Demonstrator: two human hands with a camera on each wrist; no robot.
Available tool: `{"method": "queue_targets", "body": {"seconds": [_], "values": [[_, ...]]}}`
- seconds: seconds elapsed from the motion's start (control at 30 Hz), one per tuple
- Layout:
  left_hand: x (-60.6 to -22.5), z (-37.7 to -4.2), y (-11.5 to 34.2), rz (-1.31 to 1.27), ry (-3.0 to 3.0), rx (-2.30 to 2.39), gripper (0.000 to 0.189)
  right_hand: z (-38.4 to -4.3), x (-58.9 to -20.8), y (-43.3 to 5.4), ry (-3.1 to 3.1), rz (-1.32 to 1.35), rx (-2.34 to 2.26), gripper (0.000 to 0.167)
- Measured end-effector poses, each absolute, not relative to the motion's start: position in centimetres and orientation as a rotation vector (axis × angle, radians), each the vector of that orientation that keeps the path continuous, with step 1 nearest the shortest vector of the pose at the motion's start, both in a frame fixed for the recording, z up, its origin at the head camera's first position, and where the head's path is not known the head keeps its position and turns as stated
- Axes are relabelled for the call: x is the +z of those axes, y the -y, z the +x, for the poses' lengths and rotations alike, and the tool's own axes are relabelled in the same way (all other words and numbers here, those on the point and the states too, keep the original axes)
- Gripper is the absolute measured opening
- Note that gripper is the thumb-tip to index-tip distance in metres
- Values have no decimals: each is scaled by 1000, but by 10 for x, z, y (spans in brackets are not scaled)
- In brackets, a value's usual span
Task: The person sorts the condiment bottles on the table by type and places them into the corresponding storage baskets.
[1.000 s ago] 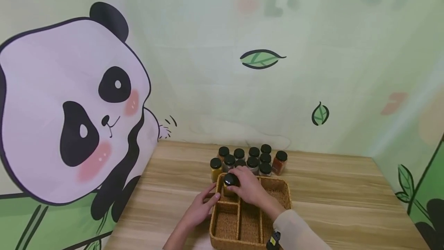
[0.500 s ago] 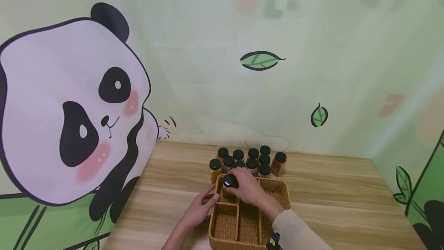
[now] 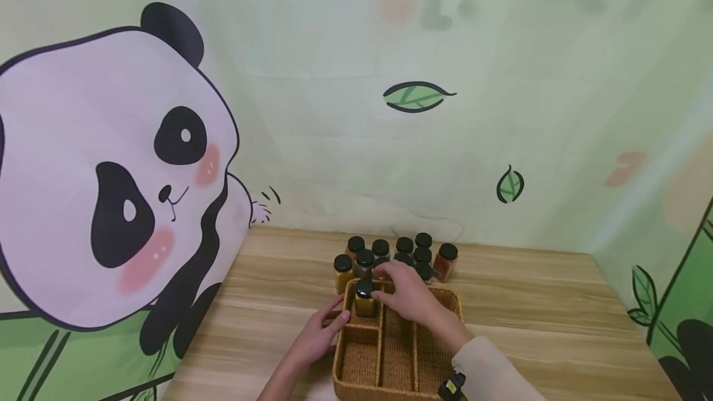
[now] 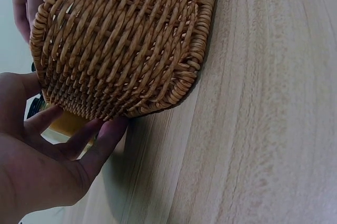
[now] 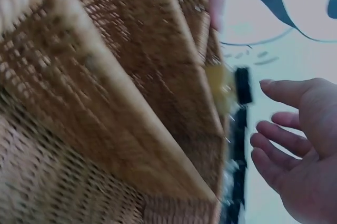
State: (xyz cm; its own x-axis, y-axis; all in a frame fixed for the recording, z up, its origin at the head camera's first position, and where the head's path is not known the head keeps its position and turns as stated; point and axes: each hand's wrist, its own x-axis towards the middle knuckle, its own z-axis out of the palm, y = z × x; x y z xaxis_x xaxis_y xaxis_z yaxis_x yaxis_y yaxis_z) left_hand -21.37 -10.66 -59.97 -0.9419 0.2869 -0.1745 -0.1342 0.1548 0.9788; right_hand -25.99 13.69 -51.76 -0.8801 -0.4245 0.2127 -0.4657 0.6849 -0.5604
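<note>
A small glass jar (image 3: pixel 364 305) with a black lid and yellow-brown contents stands upright in the far-left compartment of a woven wicker basket (image 3: pixel 358 328). Beside its lid, my right hand (image 3: pixel 409 293) has thumb and fingers spread; in the right wrist view a gap shows between that hand (image 5: pixel 310 139) and the lid (image 5: pixel 243 85). My left hand (image 3: pixel 319 336) holds the basket at its far-left corner, thumb over the rim. In the left wrist view, the fingertips of this hand (image 4: pixel 47 166) press the outer wicker wall (image 4: pixel 121 39).
Behind the basket several black-lidded spice jars stand close together, among them a yellow one (image 3: pixel 343 271) at the left and a red one (image 3: pixel 445 263) at the right. Dividers split the basket into compartments. A panda-printed backdrop (image 3: pixel 334 110) rises behind the wooden table (image 3: pixel 535 308).
My right hand has let go of the yellow-brown jar and drawn slightly to the right of its lid. The jar stays in the basket compartment; my left hand keeps its place.
</note>
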Motion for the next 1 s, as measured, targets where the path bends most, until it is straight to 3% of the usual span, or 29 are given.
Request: {"method": "queue_targets", "body": {"seconds": [0.3,0.63,1.0], "values": [[-599,-213,106,159,-2128,1846,65,-267,-504,-195,2636,578,1121,29],[-601,-213,107,133,-2129,1840,67,-289,-495,-255,2663,330,1131,33],[-601,-216,106,127,-2133,1840,65,-299,-502,-275,2736,250,1041,45]]}}
